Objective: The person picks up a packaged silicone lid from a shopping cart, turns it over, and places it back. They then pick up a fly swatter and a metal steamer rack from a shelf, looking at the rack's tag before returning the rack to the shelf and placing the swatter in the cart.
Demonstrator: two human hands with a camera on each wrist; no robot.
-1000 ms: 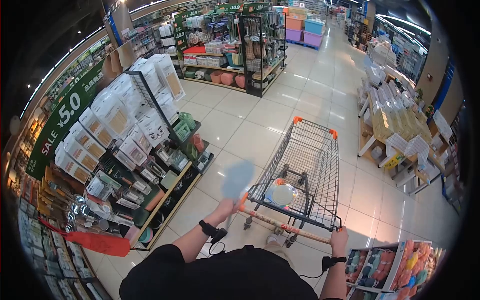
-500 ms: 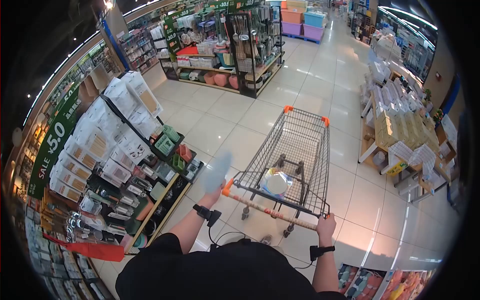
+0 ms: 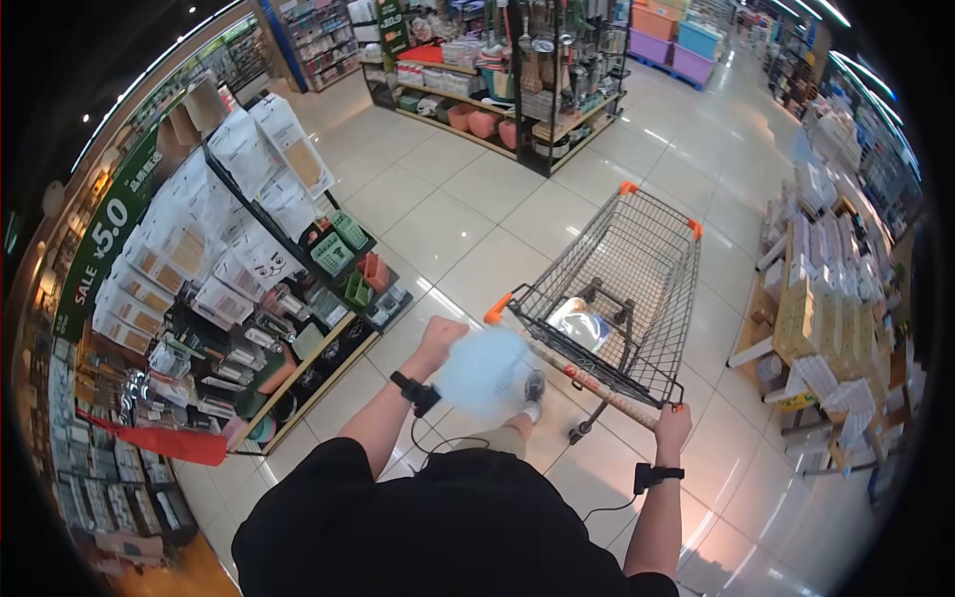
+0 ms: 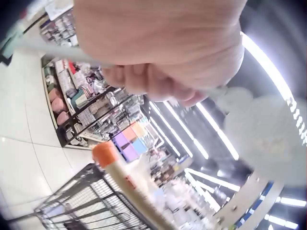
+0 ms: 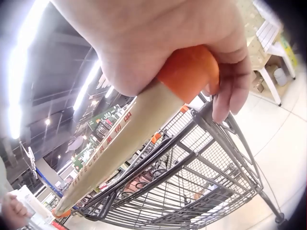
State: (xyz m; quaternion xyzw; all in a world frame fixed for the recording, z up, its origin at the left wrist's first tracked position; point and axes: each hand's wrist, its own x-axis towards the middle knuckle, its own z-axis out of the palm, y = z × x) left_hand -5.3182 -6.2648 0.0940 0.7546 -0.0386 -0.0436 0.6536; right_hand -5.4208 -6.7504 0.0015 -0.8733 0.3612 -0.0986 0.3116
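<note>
My left hand (image 3: 436, 343) holds a pale blue, paddle-shaped thing (image 3: 485, 370), blurred by motion, over the left part of the cart's handlebar. In the left wrist view, my fingers curl round its thin pale handle (image 4: 57, 50), and its whitish broad end (image 4: 268, 136) shows on the far side of the fist. My right hand (image 3: 673, 428) grips the right end of the handlebar (image 5: 120, 136), around its orange cap (image 5: 189, 72). The wire shopping cart (image 3: 647, 269) stands ahead of me, with a shiny clear-wrapped thing (image 3: 580, 323) in its basket.
On the left stands a display rack (image 3: 254, 214) of packaged kitchenware with a green sale sign (image 3: 109, 234). A second shelf unit (image 3: 453, 109) is farther ahead. A table of boxed goods (image 3: 826, 289) lines the right. Tiled floor (image 3: 438, 234) runs between them.
The pale blue thing has swung from upright beyond my left hand to the right and down over the handlebar. My left hand has lifted from beside the handlebar's end. The view has turned left.
</note>
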